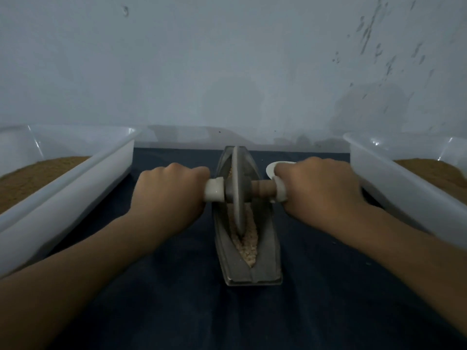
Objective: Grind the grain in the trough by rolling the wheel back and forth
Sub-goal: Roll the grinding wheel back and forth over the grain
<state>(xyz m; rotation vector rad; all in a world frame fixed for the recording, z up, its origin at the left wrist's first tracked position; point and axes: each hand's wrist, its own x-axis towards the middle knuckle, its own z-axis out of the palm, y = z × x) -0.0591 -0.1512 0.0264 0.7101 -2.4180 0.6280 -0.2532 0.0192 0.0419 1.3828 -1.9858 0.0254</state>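
Observation:
A grey boat-shaped metal trough [267, 261] lies lengthwise on a dark blue cloth, in the middle of the view. Pale crushed grain [249, 245] fills its groove. A thin grey wheel [237, 190] stands on edge in the groove, roughly at mid-length. A handle axle runs through the wheel's hub. My left hand [166, 195] grips the left handle, which has a white end piece. My right hand [318, 190] grips the right wooden handle [262, 188]; a white ring shows at my fingers.
Two translucent white plastic tubs flank the trough: the left tub [75, 188] and the right tub [394, 183], each holding brown powder. A small white dish [271, 168] peeks out behind my right hand. A pale wall rises close behind.

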